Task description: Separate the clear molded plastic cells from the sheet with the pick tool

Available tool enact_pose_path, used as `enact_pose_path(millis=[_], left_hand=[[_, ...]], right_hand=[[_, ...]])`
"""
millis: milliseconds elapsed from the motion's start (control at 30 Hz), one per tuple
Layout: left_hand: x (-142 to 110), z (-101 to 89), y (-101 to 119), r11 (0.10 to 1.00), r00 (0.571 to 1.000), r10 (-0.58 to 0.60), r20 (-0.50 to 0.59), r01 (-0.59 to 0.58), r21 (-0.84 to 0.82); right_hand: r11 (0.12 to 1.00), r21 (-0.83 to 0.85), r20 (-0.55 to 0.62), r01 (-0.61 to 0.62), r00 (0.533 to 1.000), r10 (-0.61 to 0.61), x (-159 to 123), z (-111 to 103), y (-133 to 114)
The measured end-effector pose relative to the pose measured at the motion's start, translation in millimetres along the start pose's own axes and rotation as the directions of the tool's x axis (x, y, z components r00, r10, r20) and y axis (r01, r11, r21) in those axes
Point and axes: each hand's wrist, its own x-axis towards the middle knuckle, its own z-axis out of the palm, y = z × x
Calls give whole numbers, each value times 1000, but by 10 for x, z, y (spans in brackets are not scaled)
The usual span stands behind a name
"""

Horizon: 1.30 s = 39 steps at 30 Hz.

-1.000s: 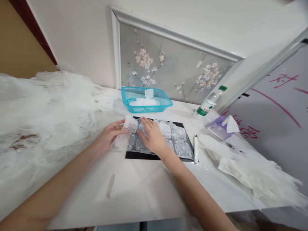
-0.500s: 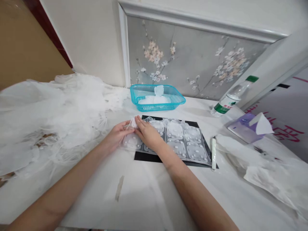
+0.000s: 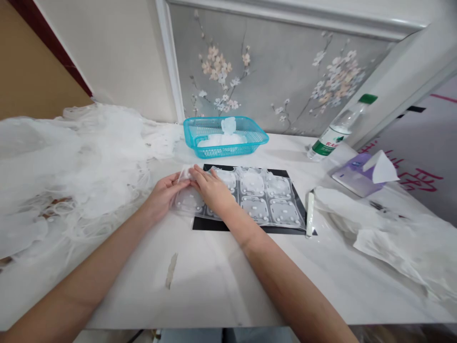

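Corner work on a clear plastic sheet of square pockets (image 3: 255, 210)

The fingers of the left hand (image 3: 161, 191) seem to pinch the sheet at its far left corner. The fingers of the right hand (image 3: 214, 191) lie nearly together there; whether they grip, I cannot tell. Handling this corner appears to be the present step; any next move would call for gentle, even tension. The sheet, shiny and wrinkled, lies over a flat black rectangular mat (image 3: 205, 224), extending past its left edge.
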Motion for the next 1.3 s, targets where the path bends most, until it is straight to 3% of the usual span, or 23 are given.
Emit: enact_pose_path(millis=[333,967,1300], left_hand=[[9,1,3,999,999,-36,-5,36,37],[-22,22,16,993,998,-52,25,49,107],[-47,56,27,993,1000,-18,-16,19,115]], right_hand=[[989,-134,-66,60,995,-70,-38,56,40],[987,-153,26,-46,998,50,-20,13,51],[988,-142,27,-55,998,60,-21,4,46]])
